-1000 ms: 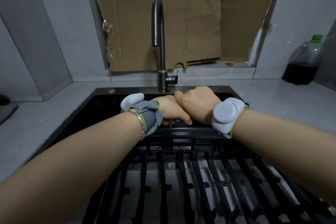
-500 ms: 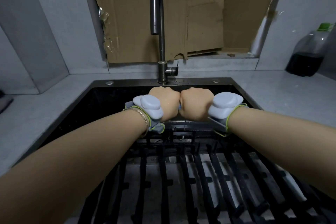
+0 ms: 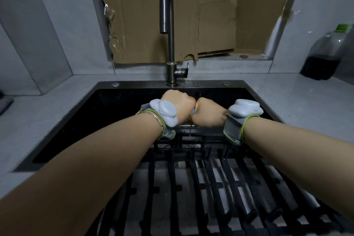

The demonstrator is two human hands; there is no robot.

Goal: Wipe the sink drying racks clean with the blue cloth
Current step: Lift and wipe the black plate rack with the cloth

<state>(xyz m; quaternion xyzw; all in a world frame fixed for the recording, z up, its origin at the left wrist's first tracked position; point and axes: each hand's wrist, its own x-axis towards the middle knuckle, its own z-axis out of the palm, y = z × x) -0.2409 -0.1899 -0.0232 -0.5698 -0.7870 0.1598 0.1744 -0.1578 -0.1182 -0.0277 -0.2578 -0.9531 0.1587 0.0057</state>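
Meeting knuckle to knuckle just in front of the tap (image 3: pixel 170 25), the left hand (image 3: pixel 177 104) and right hand (image 3: pixel 209 113) are both curled into tight fists, backs up, touching each other. Only a sliver of the cloth (image 3: pixel 193 111) shows in the seam between them, so both fists seem clamped on it; its fingers-side is hidden, and which way the cloth lies cannot be told. The fists sit on the rack's (image 3: pixel 210 188) rail nearest the tap, which runs crosswise, left to right. From that rail the black slats run lengthwise away from the tap toward the person, fanning slightly, with pale gaps between them. The rack spans the sink (image 3: pixel 134 85) on the side away from the tap. Each wrist wears a grey band. Behind the tap stands cardboard (image 3: pixel 191 15); far right of it, on the worktop (image 3: pixel 287 97), is a dark bottle (image 3: pixel 323 53).
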